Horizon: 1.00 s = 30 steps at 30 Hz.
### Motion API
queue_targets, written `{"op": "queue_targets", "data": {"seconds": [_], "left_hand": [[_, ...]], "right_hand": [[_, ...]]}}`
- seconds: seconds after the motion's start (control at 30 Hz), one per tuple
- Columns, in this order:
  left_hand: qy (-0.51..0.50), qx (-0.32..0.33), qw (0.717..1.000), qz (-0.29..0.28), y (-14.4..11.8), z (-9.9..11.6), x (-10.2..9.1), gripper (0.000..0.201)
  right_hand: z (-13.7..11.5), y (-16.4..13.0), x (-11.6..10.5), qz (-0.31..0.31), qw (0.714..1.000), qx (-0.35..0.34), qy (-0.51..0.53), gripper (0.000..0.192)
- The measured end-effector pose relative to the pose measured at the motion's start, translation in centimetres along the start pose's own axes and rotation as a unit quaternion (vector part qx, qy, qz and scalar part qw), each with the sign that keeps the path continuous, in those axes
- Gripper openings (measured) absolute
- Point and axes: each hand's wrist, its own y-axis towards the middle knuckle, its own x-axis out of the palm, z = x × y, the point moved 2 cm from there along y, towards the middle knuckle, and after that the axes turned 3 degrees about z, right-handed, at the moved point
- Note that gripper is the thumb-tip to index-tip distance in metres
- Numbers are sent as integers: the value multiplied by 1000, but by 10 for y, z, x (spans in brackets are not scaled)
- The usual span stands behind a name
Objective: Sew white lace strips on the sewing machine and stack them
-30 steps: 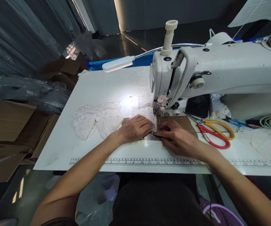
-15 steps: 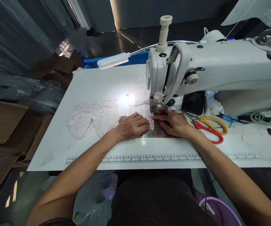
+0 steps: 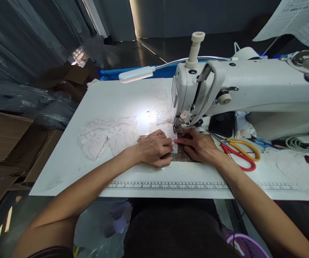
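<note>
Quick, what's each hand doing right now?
Left hand: fingers curled, pressing the lace flat.
Right hand: flat, pressing lace beside the presser foot.

Both bare forearms reach forward from the lower corners and converge toward the middle. The left hand (image 3: 156, 147) lies palm down with its fingers curled loosely under, knuckles raised, thumb tucked along the near side. The right hand (image 3: 199, 146) also lies palm down, flatter, its index finger stretched out leftward so the tip almost meets the left hand's fingertips. Neither hand closes a grip; both press downward. The wrists are straight and the elbows spread wide.
</note>
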Motion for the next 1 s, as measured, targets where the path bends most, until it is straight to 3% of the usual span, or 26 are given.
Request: {"op": "queue_targets", "data": {"seconds": [0.23,0.43,0.6,1.0], "left_hand": [[-19,-32,999,12,0,-4,1,25],[12,-49,999,-17,-2,-3,2,34],[21,-65,998,-13,-2,-3,4,40],[18,-82,996,-6,-3,-9,9,49]], "right_hand": [[-3,1,6,0,999,24,-44,38],[-9,5,5,-9,990,50,-130,40],[-13,3,2,4,995,17,-100,40],[-12,1,1,13,998,23,-58,38]]}}
